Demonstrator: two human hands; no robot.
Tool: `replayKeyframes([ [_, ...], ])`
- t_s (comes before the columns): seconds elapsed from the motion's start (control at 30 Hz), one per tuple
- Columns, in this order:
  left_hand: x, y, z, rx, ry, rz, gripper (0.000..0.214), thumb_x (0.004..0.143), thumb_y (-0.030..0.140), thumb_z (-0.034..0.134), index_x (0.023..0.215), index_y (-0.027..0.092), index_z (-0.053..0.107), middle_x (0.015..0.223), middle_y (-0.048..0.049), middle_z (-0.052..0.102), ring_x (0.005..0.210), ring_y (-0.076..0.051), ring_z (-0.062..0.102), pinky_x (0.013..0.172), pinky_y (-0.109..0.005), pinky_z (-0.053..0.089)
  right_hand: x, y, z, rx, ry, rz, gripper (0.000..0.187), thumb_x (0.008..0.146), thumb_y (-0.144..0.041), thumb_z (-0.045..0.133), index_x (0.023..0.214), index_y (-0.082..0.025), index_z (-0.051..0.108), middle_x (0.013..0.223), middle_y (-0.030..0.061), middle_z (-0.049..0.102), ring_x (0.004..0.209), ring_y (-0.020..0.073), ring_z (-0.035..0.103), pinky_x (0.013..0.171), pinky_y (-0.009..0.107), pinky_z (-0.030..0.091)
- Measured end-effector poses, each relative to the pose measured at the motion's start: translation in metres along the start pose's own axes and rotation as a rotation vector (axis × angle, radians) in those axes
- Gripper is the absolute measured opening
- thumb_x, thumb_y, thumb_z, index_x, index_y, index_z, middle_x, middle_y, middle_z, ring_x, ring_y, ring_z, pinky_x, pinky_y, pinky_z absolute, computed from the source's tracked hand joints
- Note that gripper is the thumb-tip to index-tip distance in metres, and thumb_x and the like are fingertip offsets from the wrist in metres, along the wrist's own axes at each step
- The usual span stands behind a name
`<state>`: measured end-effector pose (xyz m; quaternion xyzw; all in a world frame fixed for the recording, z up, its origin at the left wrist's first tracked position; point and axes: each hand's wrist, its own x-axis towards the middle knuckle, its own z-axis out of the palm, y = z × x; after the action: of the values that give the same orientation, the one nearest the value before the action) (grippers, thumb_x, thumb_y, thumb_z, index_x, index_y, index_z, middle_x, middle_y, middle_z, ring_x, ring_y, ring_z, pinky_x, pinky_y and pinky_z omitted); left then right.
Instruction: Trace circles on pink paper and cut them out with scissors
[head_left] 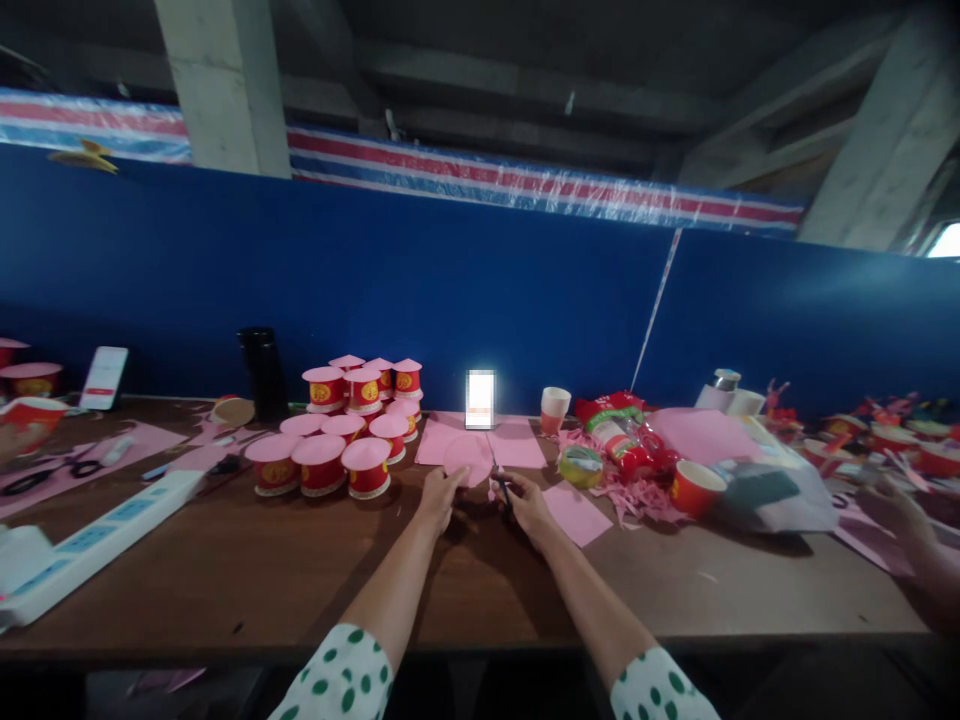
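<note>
My left hand [439, 497] pinches the edge of a round pink paper disc [469, 458] held just over the brown table [300, 560]. My right hand [529, 503] is closed round dark scissors [504, 488] whose tip meets the disc's right edge. Pink paper sheets [517, 443] lie just behind the disc. A lit phone [480, 399] stands upright behind them. To the left, several red paper cups with pink lids [345, 440] are stacked in a cluster.
A white power strip [97, 540] lies at the left, with scissors [45, 475] on pink paper beyond it. Right of my hands are a tape roll [580, 466], a red cup [696, 488], red packets [622, 430] and a white bag [780, 500]. Another person's hand [892, 510] works at the far right.
</note>
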<state>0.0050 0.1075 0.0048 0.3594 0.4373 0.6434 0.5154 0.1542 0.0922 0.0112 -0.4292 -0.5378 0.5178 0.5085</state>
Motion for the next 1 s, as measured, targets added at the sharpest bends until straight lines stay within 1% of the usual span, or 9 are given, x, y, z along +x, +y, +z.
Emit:
replayKeyframes([
  [0.2,0.0005,-0.0005,-0.0003,0.0,0.0,0.005,0.032,0.051,0.035,0.073,0.06,0.011,0.055,0.045,0.0019,0.05,0.038,-0.008,0.043,0.039,-0.021,0.034,-0.0004,-0.0004,-0.0001,-0.012,0.001,-0.006,0.042,0.058,-0.043,0.068,0.089,-0.014,0.065,0.048,-0.0041,0.052,0.039,0.0062,0.04,0.036,0.018,0.025],
  [0.4,0.0017,-0.0028,-0.0008,-0.025,-0.002,0.012,0.033,0.051,0.036,0.073,0.062,0.01,0.056,0.046,0.0017,0.051,0.04,-0.008,0.044,0.041,-0.022,0.035,0.0018,0.0032,-0.0009,0.004,-0.012,0.01,0.042,0.059,-0.041,0.068,0.091,-0.014,0.064,0.051,-0.0035,0.053,0.04,0.0061,0.041,0.035,0.017,0.024],
  [0.63,0.004,-0.0055,-0.003,-0.036,0.003,0.026,0.03,0.052,0.034,0.073,0.062,0.011,0.056,0.047,0.0022,0.052,0.04,-0.008,0.044,0.04,-0.02,0.033,0.0037,0.0077,-0.0015,0.038,-0.026,-0.012,0.042,0.059,-0.04,0.069,0.091,-0.013,0.063,0.053,-0.0028,0.055,0.039,0.0055,0.041,0.035,0.018,0.025],
  [0.87,0.0071,-0.0084,-0.0037,0.0,0.038,0.015,0.032,0.05,0.035,0.074,0.058,0.011,0.053,0.045,0.0024,0.051,0.04,-0.008,0.044,0.04,-0.02,0.032,0.0017,0.0038,-0.0009,0.033,-0.021,-0.001,0.041,0.059,-0.039,0.069,0.09,-0.013,0.063,0.053,-0.0034,0.054,0.042,0.0063,0.043,0.036,0.017,0.027],
  [1.0,0.0066,-0.0072,-0.003,-0.002,0.021,0.007,0.032,0.05,0.034,0.074,0.059,0.011,0.054,0.046,0.0026,0.051,0.041,-0.008,0.045,0.041,-0.02,0.033,0.0018,0.0024,-0.0011,0.015,-0.028,-0.01,0.041,0.06,-0.04,0.068,0.09,-0.013,0.063,0.053,-0.003,0.054,0.042,0.0066,0.043,0.036,0.017,0.025],
])
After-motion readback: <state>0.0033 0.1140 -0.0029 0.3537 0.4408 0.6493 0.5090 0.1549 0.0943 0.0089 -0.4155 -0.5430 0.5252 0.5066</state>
